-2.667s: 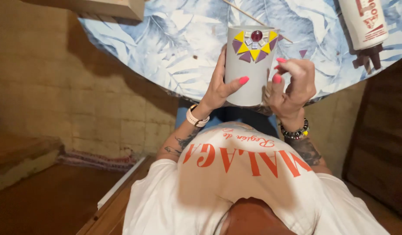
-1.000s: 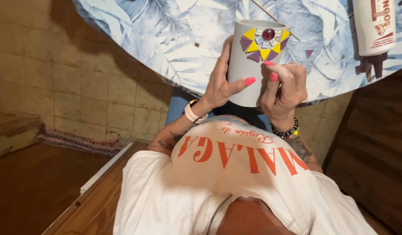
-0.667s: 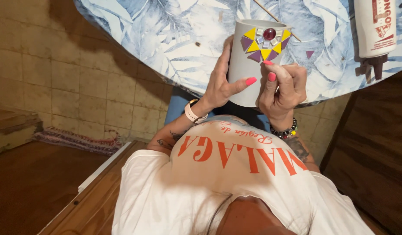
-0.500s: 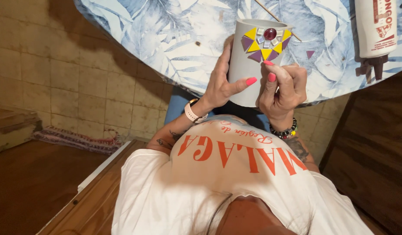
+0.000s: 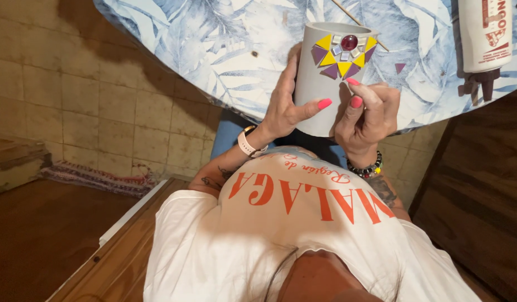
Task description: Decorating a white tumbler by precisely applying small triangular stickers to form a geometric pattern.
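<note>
Cradling a grey cylindrical pot (image 5: pixel 320 78) between both hands, the person keeps it tipped over the near edge of the leaf-patterned table (image 5: pixel 214 50). The left hand (image 5: pixel 286 106) wraps the pot's side, thumb stretched across its front. The right hand (image 5: pixel 367 114), fingers curled, touches the pot just below a glued-on patch of yellow and purple mosaic tiles (image 5: pixel 343 55) around a red gem; whether it pinches anything cannot be told. The pot looks stiff, fairly heavy and smooth, likely breakable if dropped, so the bare wall is the safer hold, away from the tiles. Beyond the right hand lies a white bottle (image 5: pixel 485 33); a thin stick (image 5: pixel 356 21) shows behind the rim.
</note>
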